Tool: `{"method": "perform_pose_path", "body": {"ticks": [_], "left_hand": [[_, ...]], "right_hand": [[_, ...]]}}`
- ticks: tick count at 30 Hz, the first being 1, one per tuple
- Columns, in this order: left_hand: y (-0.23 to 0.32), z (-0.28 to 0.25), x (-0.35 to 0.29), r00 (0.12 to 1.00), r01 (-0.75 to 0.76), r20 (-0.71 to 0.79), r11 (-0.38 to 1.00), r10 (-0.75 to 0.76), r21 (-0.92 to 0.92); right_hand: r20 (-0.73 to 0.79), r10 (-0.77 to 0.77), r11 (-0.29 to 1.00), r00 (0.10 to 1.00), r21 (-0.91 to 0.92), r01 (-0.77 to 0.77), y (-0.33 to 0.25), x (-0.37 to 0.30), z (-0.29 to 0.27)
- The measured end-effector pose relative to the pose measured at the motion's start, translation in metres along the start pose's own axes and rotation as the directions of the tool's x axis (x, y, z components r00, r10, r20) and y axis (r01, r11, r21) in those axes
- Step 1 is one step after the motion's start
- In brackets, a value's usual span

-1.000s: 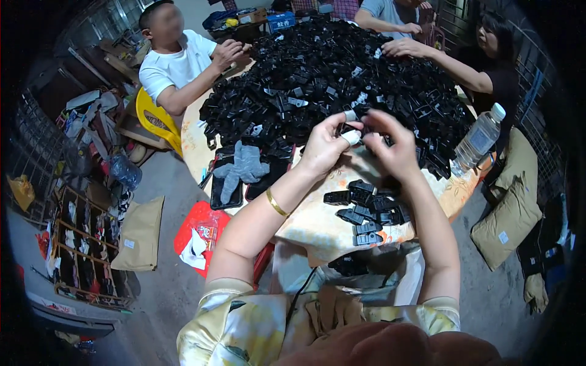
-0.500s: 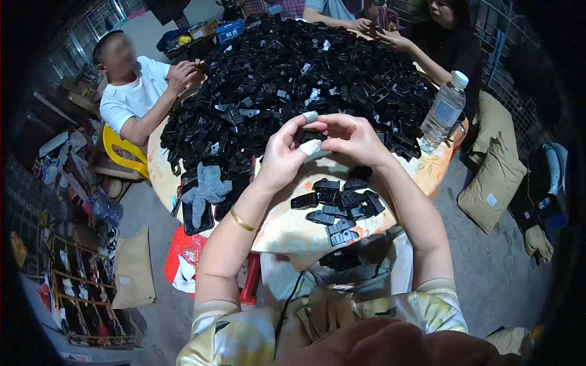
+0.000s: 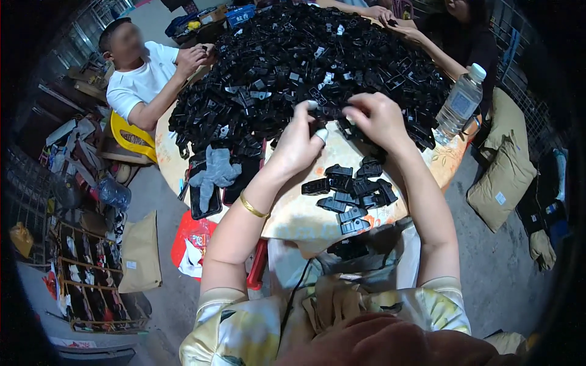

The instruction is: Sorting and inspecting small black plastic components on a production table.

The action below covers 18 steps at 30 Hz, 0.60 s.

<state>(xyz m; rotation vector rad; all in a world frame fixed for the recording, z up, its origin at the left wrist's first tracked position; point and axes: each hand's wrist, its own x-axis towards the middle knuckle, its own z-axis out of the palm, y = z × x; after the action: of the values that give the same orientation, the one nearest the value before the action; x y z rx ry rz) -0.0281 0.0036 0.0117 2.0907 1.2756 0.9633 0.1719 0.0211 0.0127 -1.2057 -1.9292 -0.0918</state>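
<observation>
A large heap of black plastic parts [image 3: 274, 67] covers most of the round table. My left hand [image 3: 296, 143] is at the heap's near edge, pale covers on its thumb and index fingertip, closed around a dark piece that looks like one of the black plastic parts. To its right, my right hand [image 3: 379, 121] is curved over the heap's edge, thumb and fingers apart; nothing shows plainly between them. Between my forearms lies a small group of black clip-like parts [image 3: 351, 189] on the patterned tabletop [image 3: 293, 216].
A clear water bottle [image 3: 459, 104] stands at the table's right. At the left, a grey cloth [image 3: 217, 171] lies over a phone-like slab [image 3: 206, 204]. One person [image 3: 143, 79] sits left; others' hands [image 3: 397, 21] work at the far right. Beige sacks [image 3: 503, 177] lie on the floor.
My hands have parted; before, they met around a small dark piece. The right hand has moved right and up onto the heap's edge. The whole view has shifted slightly.
</observation>
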Motion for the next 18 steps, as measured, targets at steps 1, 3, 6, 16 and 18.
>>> {"method": "perform_pose_path", "body": {"ticks": [1,3,6,16,18], "left_hand": [[-0.001,0.002,0.002,0.996,-0.059,0.065,0.998,0.059,0.003],[0.004,0.006,-0.007,0.976,-0.096,0.21,0.984,0.064,0.147],[-0.012,0.016,-0.008,0.903,-0.347,0.33,0.919,0.274,0.188],[-0.001,0.024,-0.001,0.956,0.292,0.195,0.757,-0.218,-0.584],[-0.012,0.024,0.003,0.926,0.371,0.297,0.433,-0.232,-0.821]], "right_hand": [[0.082,-0.023,0.999,0.996,-0.027,0.025,0.002,-0.003,0.006],[0.211,-0.087,0.98,0.974,-0.159,0.122,0.0,-0.009,0.014],[0.311,-0.08,0.951,0.947,-0.261,0.166,-0.009,-0.01,0.021],[0.156,0.256,0.866,0.954,0.402,-0.298,-0.004,-0.008,0.026],[-0.076,0.0,0.971,0.997,0.24,0.018,-0.01,-0.012,0.033]]}}
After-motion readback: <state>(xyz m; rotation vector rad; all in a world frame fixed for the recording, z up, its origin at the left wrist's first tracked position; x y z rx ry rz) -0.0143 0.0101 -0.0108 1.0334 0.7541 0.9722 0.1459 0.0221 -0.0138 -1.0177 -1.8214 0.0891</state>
